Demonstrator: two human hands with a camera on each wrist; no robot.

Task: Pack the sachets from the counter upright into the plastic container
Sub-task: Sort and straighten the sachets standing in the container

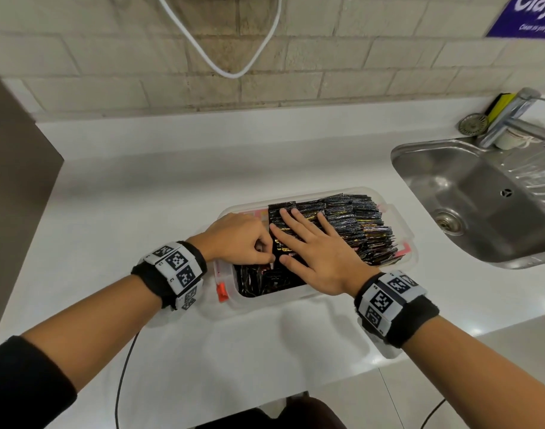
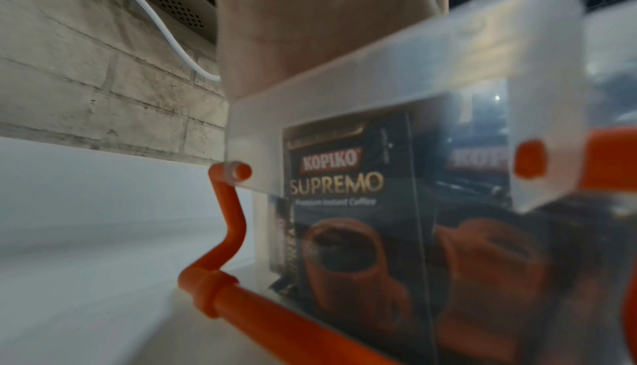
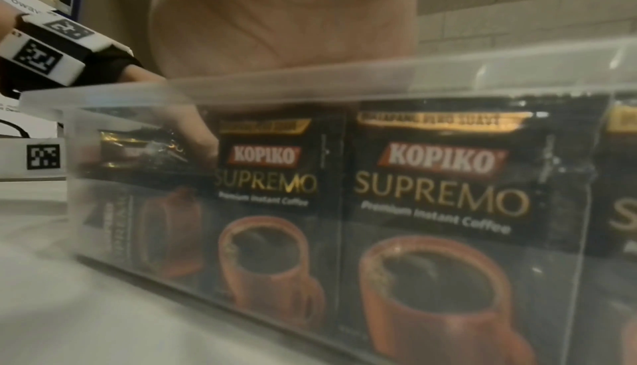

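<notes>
A clear plastic container [image 1: 411, 243] with orange latches [image 1: 222, 291] sits on the white counter [image 1: 141, 196]. Black Kopiko sachets [image 1: 351, 221] stand upright in rows across its middle and right; a few lie loose at its left end [image 1: 259, 280]. My right hand [image 1: 299, 233] lies flat with fingers spread, pressing on the leftmost upright sachets. My left hand [image 1: 259, 252] is curled inside the left end and pinches a sachet there. The right wrist view shows upright sachets [image 3: 441, 180] through the wall and left fingers [image 3: 198, 132] on a tilted sachet [image 3: 137, 150]. The left wrist view shows a sachet [image 2: 344, 207] behind the wall.
A steel sink [image 1: 469, 193] with a tap [image 1: 509, 119], a strainer and a yellow sponge [image 1: 500, 106] lies to the right. A white cable [image 1: 221, 68] hangs on the brick wall. A dark panel [image 1: 14, 168] stands at the left. A black cable [image 1: 122, 376] runs over the counter's front edge.
</notes>
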